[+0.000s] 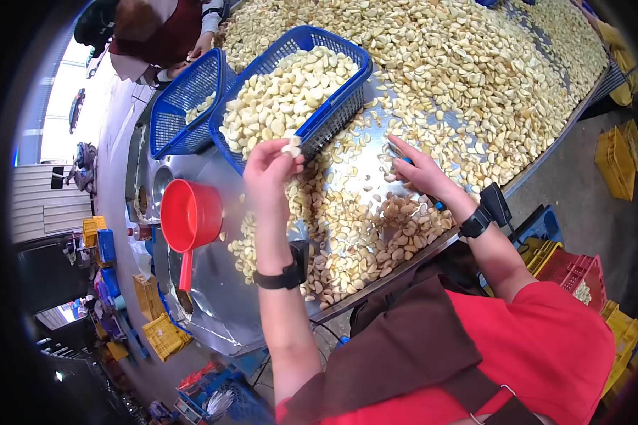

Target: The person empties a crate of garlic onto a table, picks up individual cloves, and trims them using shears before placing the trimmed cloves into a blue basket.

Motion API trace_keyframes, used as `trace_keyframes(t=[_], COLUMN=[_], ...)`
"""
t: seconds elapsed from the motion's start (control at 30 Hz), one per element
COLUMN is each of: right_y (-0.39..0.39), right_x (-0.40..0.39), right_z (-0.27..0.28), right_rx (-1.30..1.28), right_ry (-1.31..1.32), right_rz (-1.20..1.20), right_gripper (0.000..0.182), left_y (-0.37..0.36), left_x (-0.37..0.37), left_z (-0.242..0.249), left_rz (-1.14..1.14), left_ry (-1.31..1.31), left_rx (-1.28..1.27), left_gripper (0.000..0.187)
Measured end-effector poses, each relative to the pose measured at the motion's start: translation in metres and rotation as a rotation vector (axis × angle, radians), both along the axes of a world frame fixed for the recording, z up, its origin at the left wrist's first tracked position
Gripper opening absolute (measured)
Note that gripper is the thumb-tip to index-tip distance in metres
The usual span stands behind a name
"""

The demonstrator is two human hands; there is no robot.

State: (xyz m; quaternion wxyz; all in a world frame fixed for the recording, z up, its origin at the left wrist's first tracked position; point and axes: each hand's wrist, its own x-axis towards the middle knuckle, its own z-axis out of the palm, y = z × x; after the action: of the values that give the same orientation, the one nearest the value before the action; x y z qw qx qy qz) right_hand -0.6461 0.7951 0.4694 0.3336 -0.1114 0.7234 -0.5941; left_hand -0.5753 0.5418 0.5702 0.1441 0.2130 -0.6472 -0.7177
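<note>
Pale nut-like pieces (439, 71) are heaped over the metal table (227, 312). My left hand (271, 164) is closed on a few white pieces, at the near edge of a blue basket (333, 110) filled with peeled pieces (290, 92). To the right, my right hand (420, 170) is closed round a small tool with a blue handle (404, 163), above the metal surface. Browner pieces (404, 212) lie just below that hand. Many loose pieces and scraps (340, 212) are spread between the two hands.
A red scoop (191, 212) stands at the left of the table. Behind it is a second blue basket (184, 106) with a few pieces. A co-worker (159, 35) is at the far left side, another (620, 64) at the right edge. Crates (574, 273) stand on the floor.
</note>
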Motion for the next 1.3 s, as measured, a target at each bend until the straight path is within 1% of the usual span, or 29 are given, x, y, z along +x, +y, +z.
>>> trace_keyframes(t=[0.03,0.1,0.17,0.23,0.27,0.3,0.37,0.4,0.43,0.5,0.53,0.57,0.6,0.67,0.7,0.73,0.77,0.8,0.83,0.87,0.9,0.93,1.07,1.1,1.17,1.2,1.23,1.27,1.3], right_y=[-0.003,-0.01,-0.019,-0.021,-0.026,-0.026,-0.018,-0.015,-0.01,-0.006,-0.005,-0.005,-0.005,0.002,0.007,0.01,0.013,0.02,0.026,0.029,0.031,0.033,0.039,0.036,0.035,0.033,0.029,0.023,0.017], right_x=[0.001,0.004,0.01,0.015,0.022,0.023,0.022,0.019,0.011,0.0,0.002,0.003,0.001,-0.01,-0.016,-0.028,-0.039,-0.05,-0.056,-0.06,-0.064,-0.068,-0.042,-0.032,-0.013,-0.011,-0.008,-0.004,0.002], right_z=[0.001,0.002,-0.005,0.002,0.002,0.001,-0.003,-0.004,-0.008,-0.02,-0.021,-0.021,-0.019,-0.015,-0.011,-0.002,-0.003,-0.011,-0.021,-0.025,-0.027,-0.029,-0.04,-0.035,-0.025,-0.018,-0.01,-0.005,-0.005], right_rx=[-0.004,-0.204,-0.308,-0.221,-0.231,-0.237,-0.234,-0.32,-0.277,0.088,0.092,0.309,0.525,0.552,0.579,0.597,0.714,0.717,0.723,0.736,0.807,0.878,0.813,0.829,0.847,0.847,0.81,0.765,0.762], right_ry=[0.003,0.075,0.165,-0.044,0.033,0.032,-0.194,-0.238,-0.253,0.087,0.088,0.365,0.643,0.602,0.554,0.317,0.47,0.612,0.751,0.746,0.715,0.686,0.729,0.664,0.634,0.632,0.493,0.352,0.358], right_rz=[-0.002,-0.108,-0.058,0.121,0.045,0.053,-0.034,-0.072,-0.043,0.196,0.201,0.274,0.337,0.268,0.208,0.168,0.167,0.082,-0.005,-0.009,0.007,0.018,0.074,0.085,0.242,0.245,0.428,0.606,0.611], right_gripper=[0.052,0.045,0.033,0.027,0.018,0.018,0.013,0.013,0.017,0.016,0.016,0.015,0.015,0.015,0.016,0.015,0.017,0.019,0.021,0.021,0.023,0.025,0.021,0.019,0.022,0.022,0.028,0.035,0.035], left_y=[-0.005,0.021,0.055,0.071,0.073,0.074,0.068,0.059,0.049,0.016,-0.005,-0.017,-0.016,-0.004,0.007,0.018,0.03,0.028,0.024,0.021,0.023,0.024,0.029,0.028,0.027,0.032,0.034,0.034,0.033], left_x=[-0.003,-0.002,0.008,0.017,0.021,0.024,0.028,0.026,0.024,0.005,-0.007,-0.015,-0.017,-0.016,-0.009,-0.005,-0.001,-0.002,-0.001,-0.001,-0.003,-0.003,0.006,0.01,0.016,0.018,0.021,0.025,0.027], left_z=[-0.011,-0.018,-0.045,-0.082,-0.085,-0.087,-0.081,-0.072,-0.061,-0.032,-0.017,-0.007,-0.007,-0.014,-0.036,-0.067,-0.086,-0.112,-0.134,-0.155,-0.159,-0.162,-0.159,-0.158,-0.154,-0.146,-0.137,-0.128,-0.124], left_rz=[-0.147,-0.275,-0.256,-0.23,-0.234,-0.236,-0.2,-0.142,-0.083,0.046,0.121,0.199,0.204,0.126,-0.052,-0.145,-0.175,-0.178,-0.188,-0.217,-0.242,-0.255,-0.284,-0.291,-0.192,-0.117,-0.114,-0.07,-0.019], left_ry=[0.02,-0.076,-0.16,-0.135,-0.136,-0.133,-0.175,-0.143,-0.109,0.096,0.183,0.272,0.279,0.227,0.139,0.089,-0.12,-0.211,-0.208,-0.302,-0.392,-0.386,-0.477,-0.476,-0.441,-0.403,-0.409,-0.314,-0.195], left_rx=[-0.057,-0.113,0.034,0.265,0.288,0.313,0.319,-0.022,-0.36,-0.455,-0.892,-1.332,-1.335,-1.143,-1.058,-1.153,-1.247,-1.299,-1.294,-1.301,-1.305,-1.303,-1.343,-1.34,-0.885,-0.55,-0.55,-0.043,0.46], left_gripper=[0.018,0.017,0.018,0.022,0.022,0.021,0.016,0.014,0.013,0.015,0.017,0.019,0.019,0.018,0.015,0.013,0.013,0.011,0.011,0.01,0.009,0.012,0.019,0.019,0.019,0.02,0.02,0.021,0.023])
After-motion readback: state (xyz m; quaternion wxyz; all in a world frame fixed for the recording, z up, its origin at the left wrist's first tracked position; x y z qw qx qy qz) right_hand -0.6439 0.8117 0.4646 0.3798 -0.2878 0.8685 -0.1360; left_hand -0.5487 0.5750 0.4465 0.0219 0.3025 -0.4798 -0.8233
